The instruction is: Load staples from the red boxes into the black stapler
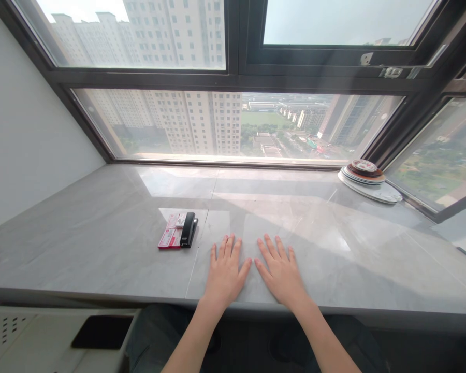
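Note:
Both my hands lie palm down on the grey stone sill, side by side, thumbs close but apart. My left hand (225,272) has its fingers spread and holds nothing. Likewise spread and holding nothing is my right hand (281,272). To the left of my left hand, a black stapler (188,230) lies beside small pink-and-white boxes (170,237), its edge against them. Neither hand touches these items.
A stack of round plates or discs (367,176) sits at the back right corner by the window frame (233,81). Below the sill's front edge (101,298), at the lower left, a black flat object (102,332) rests on a white surface (42,342).

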Demonstrator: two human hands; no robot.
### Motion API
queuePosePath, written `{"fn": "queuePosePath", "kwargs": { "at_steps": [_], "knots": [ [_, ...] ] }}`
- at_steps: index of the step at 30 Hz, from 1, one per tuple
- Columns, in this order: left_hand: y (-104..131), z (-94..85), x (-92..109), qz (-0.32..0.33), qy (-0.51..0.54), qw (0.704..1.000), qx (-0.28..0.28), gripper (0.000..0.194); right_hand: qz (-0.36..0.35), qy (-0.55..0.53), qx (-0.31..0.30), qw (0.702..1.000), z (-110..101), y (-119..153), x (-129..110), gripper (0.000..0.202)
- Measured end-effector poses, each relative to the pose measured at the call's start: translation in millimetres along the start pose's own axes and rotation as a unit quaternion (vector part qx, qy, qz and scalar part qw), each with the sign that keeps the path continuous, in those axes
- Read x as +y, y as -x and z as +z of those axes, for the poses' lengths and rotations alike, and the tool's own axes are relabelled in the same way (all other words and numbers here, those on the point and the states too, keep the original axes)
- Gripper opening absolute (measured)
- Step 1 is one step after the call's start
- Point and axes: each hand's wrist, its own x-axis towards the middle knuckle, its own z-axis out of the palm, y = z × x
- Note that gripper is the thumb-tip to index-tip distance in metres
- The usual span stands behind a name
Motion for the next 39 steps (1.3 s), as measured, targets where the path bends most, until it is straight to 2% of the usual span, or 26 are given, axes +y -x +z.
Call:
{"fn": "queuePosePath", "kwargs": {
  "at_steps": [33, 39],
  "knots": [
    [-3.8, 0.6, -6.8, 0.016, -0.015, 0.999, -0.024, 0.061, -0.005, -0.008, -0.002, 1.000, 1.7, -4.4, 1.6, 0.062],
    [-3.3, -0.1, -4.2, 0.016, -0.021, 1.000, -0.012, 0.061, 0.001, -0.004, -0.011, 1.000, -0.3, -4.5, -0.3, 0.062]
  ]
}}
